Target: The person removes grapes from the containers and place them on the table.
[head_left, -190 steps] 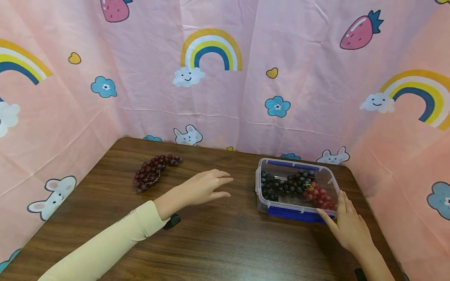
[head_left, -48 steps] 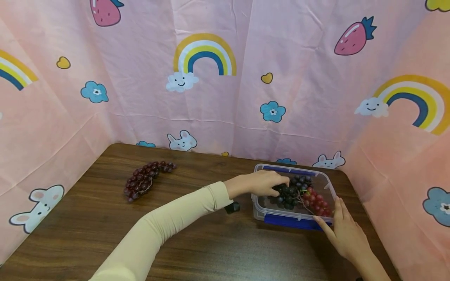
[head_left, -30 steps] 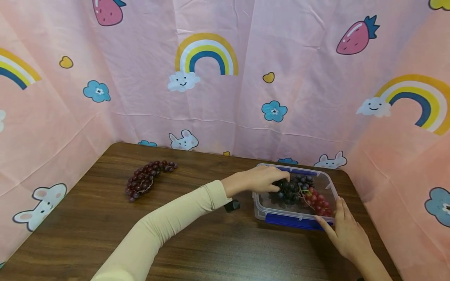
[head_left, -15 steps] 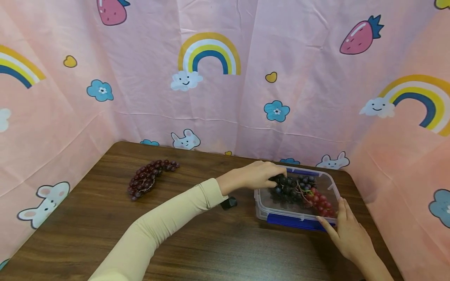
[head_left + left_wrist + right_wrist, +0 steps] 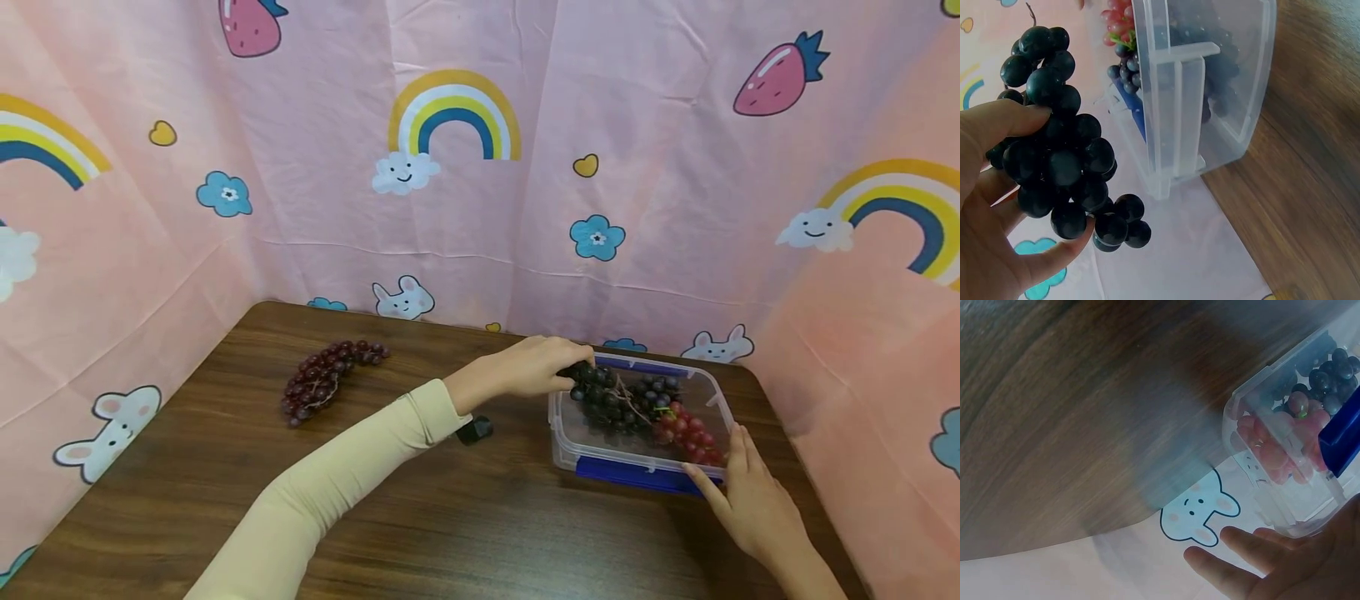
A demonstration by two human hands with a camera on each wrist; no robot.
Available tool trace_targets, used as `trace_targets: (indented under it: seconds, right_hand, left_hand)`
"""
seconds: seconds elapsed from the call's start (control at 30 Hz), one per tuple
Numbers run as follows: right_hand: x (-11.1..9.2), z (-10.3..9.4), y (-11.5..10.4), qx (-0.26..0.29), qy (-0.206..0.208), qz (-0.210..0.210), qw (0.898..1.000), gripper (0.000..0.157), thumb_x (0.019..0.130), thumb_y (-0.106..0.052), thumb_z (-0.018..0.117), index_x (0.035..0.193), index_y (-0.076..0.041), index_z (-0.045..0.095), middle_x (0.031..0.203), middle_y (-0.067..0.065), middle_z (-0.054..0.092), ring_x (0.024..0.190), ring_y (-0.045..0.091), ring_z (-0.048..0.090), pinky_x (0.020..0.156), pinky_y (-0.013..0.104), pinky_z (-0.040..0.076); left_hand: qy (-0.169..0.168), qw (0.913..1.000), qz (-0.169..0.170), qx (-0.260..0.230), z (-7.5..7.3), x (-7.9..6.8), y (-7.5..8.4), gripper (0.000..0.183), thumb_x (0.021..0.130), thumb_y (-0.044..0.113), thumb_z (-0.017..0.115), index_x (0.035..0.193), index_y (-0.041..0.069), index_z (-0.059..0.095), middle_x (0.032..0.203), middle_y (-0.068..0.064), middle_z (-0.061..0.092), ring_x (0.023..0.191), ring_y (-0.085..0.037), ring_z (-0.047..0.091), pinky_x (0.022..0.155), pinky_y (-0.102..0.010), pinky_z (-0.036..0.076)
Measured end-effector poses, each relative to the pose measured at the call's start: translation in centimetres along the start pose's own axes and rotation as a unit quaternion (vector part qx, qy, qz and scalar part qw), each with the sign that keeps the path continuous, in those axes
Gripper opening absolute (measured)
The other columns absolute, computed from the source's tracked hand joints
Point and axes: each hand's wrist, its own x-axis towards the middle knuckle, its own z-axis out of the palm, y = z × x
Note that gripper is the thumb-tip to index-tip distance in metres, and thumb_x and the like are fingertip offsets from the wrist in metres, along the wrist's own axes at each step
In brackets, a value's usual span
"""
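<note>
My left hand grips a bunch of black grapes, thumb and fingers curled round it. In the head view the bunch hangs over the left side of a clear plastic food container; the left wrist view shows it beside the container's wall. Inside the container lie dark blue grapes and a bunch of red grapes. My right hand rests at the container's front right corner, its fingers straight along the side and the thumb at the front rim.
A bunch of dark red grapes lies on the brown wooden table at the far left. Blue clips run along the container's long sides. A pink patterned cloth stands round the table's back and sides.
From above the table, my left hand reached into the container and took hold of the black grapes. It has since raised them and moved left. The right hand stays at the corner.
</note>
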Motion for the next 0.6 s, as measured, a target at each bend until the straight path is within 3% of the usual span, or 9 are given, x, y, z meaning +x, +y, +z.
trace_targets:
  seconds: [0.37,0.6]
  right_hand:
    - [0.0,0.1,0.4,0.000,-0.010,0.002,1.000,0.103,0.109,-0.056,0.048,0.155,0.026,0.007,0.155,0.053,0.019,0.124,0.073,0.047,0.093,0.079,0.044]
    - [0.1,0.1,0.4,0.000,-0.014,0.002,1.000,0.103,0.110,-0.057,0.047,0.157,0.024,0.004,0.156,0.053,0.019,0.126,0.073,0.045,0.093,0.080,0.043]
  left_hand:
    - [0.015,0.9996,-0.021,-0.007,-0.1,-1.5,-1.3,0.040,0.108,0.017,0.063,0.147,0.012,0.058,0.149,-0.006,0.062,0.132,-0.023,0.062,0.099,-0.041,0.054]
    - [0.032,0.9991,-0.029,-0.006,-0.3,-2.7,-2.5,0.034,0.107,0.014,0.064,0.141,0.012,0.061,0.144,-0.007,0.066,0.125,-0.023,0.065,0.090,-0.040,0.054]
